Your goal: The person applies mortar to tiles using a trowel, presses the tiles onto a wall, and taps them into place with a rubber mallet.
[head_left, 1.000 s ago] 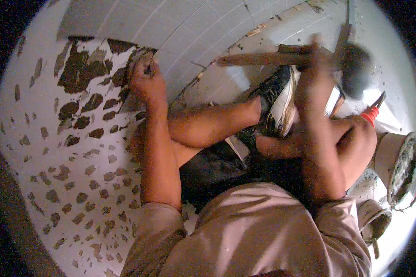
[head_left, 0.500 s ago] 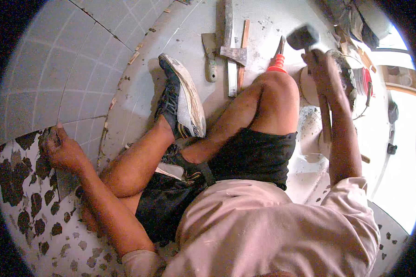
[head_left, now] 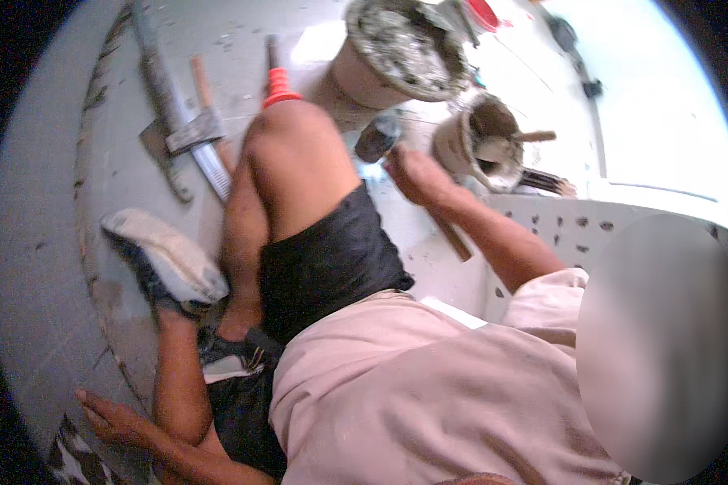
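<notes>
My right hand (head_left: 421,176) is closed round a mallet, close to its dark head (head_left: 378,137). The mallet's wooden handle (head_left: 451,238) sticks out below the fist, over the pale floor by my right thigh. My left hand (head_left: 117,420) is low at the left, beside my bent shin, with its fingers stretched out. Just below it lies a white surface with dark spots (head_left: 77,457), partly cut off by the picture's edge; whether the fingers touch it I cannot tell.
A mortar bucket (head_left: 349,77) stands ahead; a smaller bucket (head_left: 453,145) with a wooden-handled tool is right of it. Beyond my knee lie an orange-handled tool (head_left: 279,85), a hatchet-like head (head_left: 196,133), a long metal bar (head_left: 158,77) and a scraper (head_left: 166,162). Spotted panel (head_left: 574,230) at right.
The view has swung to the right, bringing both buckets into sight. The mallet is lower and nearer my thigh. My left hand's fingers now point out straighter, near the spotted surface.
</notes>
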A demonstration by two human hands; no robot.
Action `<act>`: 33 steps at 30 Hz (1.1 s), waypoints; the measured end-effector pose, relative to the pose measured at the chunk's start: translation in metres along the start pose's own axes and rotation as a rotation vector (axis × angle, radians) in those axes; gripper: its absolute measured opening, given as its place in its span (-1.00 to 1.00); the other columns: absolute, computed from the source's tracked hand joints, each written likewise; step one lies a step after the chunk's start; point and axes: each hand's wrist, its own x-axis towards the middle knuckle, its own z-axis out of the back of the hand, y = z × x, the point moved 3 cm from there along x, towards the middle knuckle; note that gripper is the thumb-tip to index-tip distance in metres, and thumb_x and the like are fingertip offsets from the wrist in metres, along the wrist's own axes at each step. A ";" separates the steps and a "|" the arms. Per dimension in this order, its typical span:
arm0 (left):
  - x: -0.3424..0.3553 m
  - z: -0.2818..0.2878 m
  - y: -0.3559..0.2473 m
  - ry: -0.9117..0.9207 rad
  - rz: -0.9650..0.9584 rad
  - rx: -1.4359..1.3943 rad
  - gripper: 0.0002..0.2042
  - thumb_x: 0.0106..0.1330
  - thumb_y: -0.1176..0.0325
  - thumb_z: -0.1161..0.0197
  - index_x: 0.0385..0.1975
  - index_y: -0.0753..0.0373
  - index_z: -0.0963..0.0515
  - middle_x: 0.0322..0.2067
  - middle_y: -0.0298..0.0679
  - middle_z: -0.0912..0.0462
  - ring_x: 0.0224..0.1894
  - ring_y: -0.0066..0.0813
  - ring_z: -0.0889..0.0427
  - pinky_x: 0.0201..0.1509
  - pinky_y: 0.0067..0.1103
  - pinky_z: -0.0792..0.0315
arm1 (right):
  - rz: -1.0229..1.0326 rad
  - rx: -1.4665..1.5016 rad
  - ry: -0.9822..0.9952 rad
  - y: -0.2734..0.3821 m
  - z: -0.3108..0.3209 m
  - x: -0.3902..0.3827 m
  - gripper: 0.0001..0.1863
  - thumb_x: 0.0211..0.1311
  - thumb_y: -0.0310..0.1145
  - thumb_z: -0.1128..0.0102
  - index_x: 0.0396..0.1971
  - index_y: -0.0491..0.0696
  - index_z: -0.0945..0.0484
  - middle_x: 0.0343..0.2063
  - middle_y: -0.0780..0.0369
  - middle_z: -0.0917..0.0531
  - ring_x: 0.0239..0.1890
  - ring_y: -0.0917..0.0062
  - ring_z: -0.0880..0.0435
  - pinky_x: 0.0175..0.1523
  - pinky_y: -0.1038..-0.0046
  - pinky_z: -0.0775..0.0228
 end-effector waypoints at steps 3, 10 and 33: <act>-0.022 -0.042 -0.005 0.247 -0.050 -0.142 -0.69 0.47 0.24 -0.16 -0.05 0.39 -0.61 -0.14 0.00 -0.68 -0.15 -0.20 -0.67 0.00 -0.40 -0.52 | -0.045 0.215 0.008 -0.020 -0.032 -0.039 -0.60 0.44 -0.13 0.06 -0.28 -0.21 -0.51 -0.31 -0.20 -0.62 -0.18 -0.19 -0.58 -0.15 -0.07 -0.37; -0.042 -0.078 -0.035 0.470 -0.202 -0.249 -0.66 0.49 0.32 -0.07 0.13 0.40 -0.49 -0.03 0.04 -0.60 -0.06 -0.16 -0.63 0.06 -0.36 -0.49 | 0.021 0.033 -0.382 -0.080 -0.009 -0.119 -0.85 0.31 -0.29 -0.14 -0.35 -0.05 -0.59 -0.38 0.00 -0.64 -0.26 -0.03 -0.64 -0.17 0.04 -0.44; -0.061 -0.056 -0.047 0.535 0.102 -0.001 -0.71 0.29 0.27 -0.26 -0.08 0.29 -0.61 -0.04 0.07 -0.61 0.03 0.07 -0.58 0.15 -0.23 -0.44 | -0.352 -0.208 -0.252 -0.282 0.073 0.087 -0.60 0.30 -0.14 0.04 -0.20 -0.14 -0.64 -0.21 -0.06 -0.69 -0.11 0.10 -0.68 -0.03 0.12 -0.49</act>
